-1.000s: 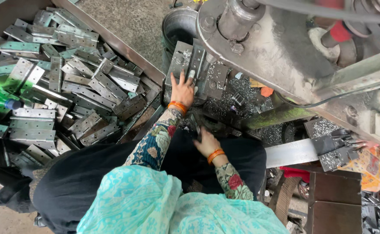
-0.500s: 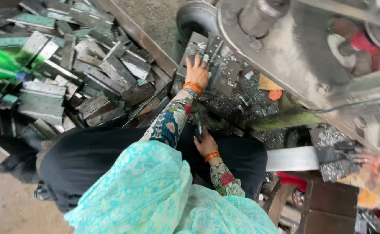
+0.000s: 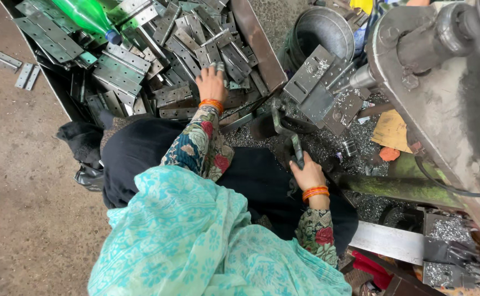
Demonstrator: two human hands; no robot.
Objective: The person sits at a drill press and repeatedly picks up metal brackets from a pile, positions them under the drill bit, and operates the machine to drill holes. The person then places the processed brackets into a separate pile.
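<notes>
**Left hand in the hinge bin, right hand on the lever**

The left hand (image 3: 211,83) lies in a long metal bin (image 3: 259,46) heaped with flat grey hinge plates (image 3: 141,60), rectangular, dull and punched with small holes. Its fingers are curled over one plate at the near edge of the heap, though whether that plate is truly gripped or only touched I cannot tell. A green plastic bottle (image 3: 86,15) lies on the pile, far to the left of that hand. Beyond the bin's right wall, up and to the right of the left hand, stands a round steel bucket (image 3: 322,30); what it holds cannot be made out.

The right hand (image 3: 307,174) is closed around the lower end of a dark bent lever (image 3: 286,134), which rises toward a grey metal fixture (image 3: 319,87) on the machine. Bright curled metal shavings (image 3: 360,140) cover the ground just right of this hand. Both wrists wear orange bangles (the sleeves are floral, under a turquoise patterned shawl).

Half a second ago the left hand was resting on the fixture by the machine; now it has swung across into the bin. The right hand has stayed low by the lever.
</notes>
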